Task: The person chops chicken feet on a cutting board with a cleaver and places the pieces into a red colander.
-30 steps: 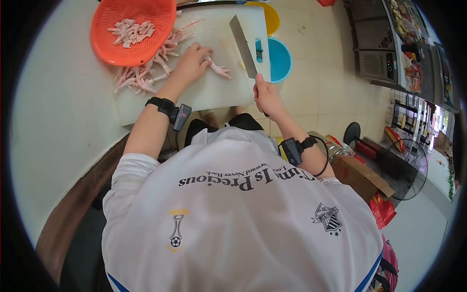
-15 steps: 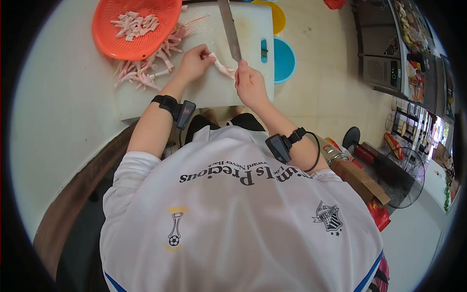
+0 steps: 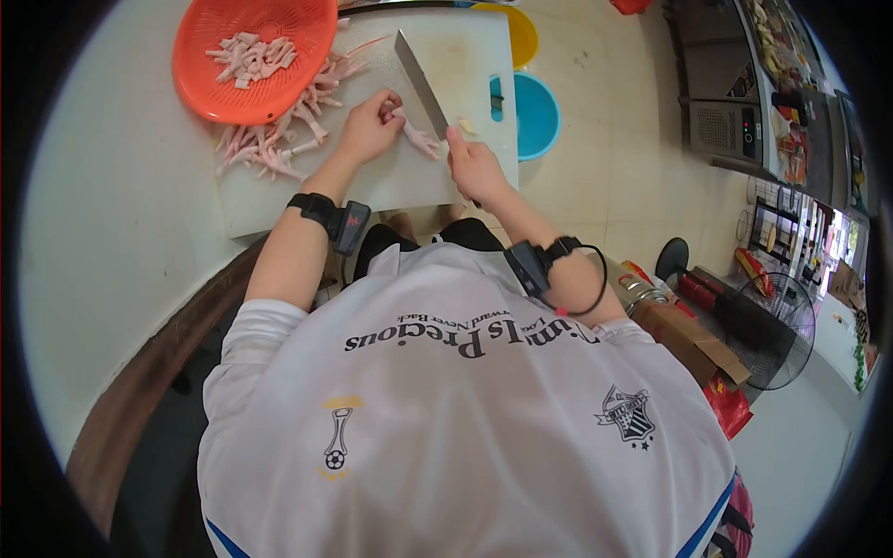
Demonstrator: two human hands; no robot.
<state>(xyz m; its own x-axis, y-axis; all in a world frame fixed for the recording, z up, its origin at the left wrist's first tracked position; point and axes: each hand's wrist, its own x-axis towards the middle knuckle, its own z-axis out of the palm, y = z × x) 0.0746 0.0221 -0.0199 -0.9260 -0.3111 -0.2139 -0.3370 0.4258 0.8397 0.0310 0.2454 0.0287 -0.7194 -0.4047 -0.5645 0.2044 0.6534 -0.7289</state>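
My left hand [image 3: 372,126] pinches one end of a pale chicken foot [image 3: 421,142] over the white cutting board [image 3: 372,191]. To its right, my right hand [image 3: 476,167] is wrapped round the handle of a knife [image 3: 423,88], whose long blade points up and to the left, beside the foot. A small yellowish piece [image 3: 468,126] lies on the board right of the blade. At the board's left side is a pile of chicken feet [image 3: 270,149]. Partly over the pile sits an orange colander [image 3: 200,88] with cut pale pieces [image 3: 251,58] in it.
Beyond the board's right edge, a blue basin [image 3: 539,116] and a yellow basin [image 3: 524,37] stand lower down. Farther right are a cardboard box [image 3: 693,344], a fan [image 3: 777,330] and a metal appliance [image 3: 726,130].
The knife blade has tilted farther left and come down closer to the board, near the foot. A small yellowish piece now shows to the right of the blade.
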